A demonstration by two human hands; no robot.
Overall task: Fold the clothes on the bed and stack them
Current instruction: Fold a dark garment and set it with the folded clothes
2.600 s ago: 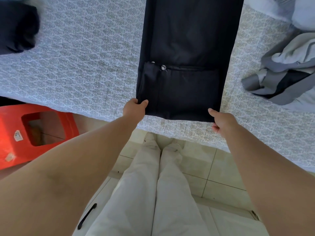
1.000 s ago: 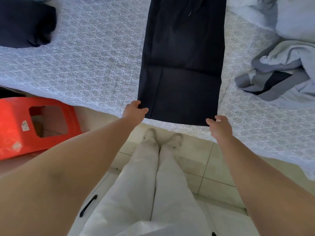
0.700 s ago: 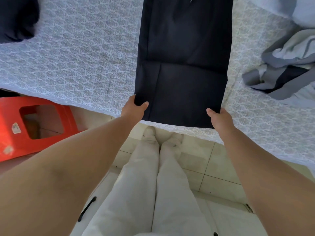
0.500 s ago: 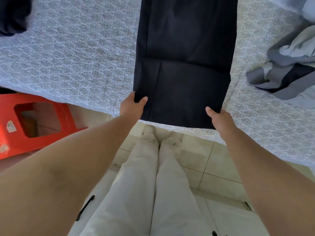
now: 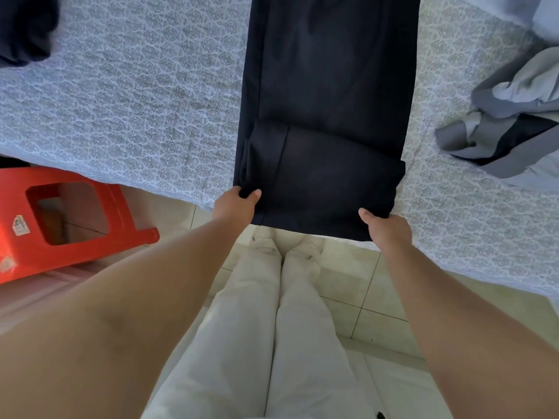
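The long dark navy trousers (image 5: pixel 326 95) lie flat on the bed, running from its near edge away toward the far side, the near end doubled over into a thick folded band (image 5: pixel 320 173) that reaches the bed's near edge. The left hand (image 5: pixel 234 207) pinches the band's left near corner, thumb on top and fingers curled beneath; the right hand (image 5: pixel 385 226) grips the right near corner likewise. Holding both corners appears meant to keep the band square for turning it over again. The bed's patterned white-grey cover (image 5: pixel 145 95) carries a crumpled grey and pale-blue garment (image 5: pixel 508 128) toward the right edge and a dark bundled garment (image 5: pixel 25 28) at the far left. A red plastic stool (image 5: pixel 69 216) stands on the floor beside the near edge.
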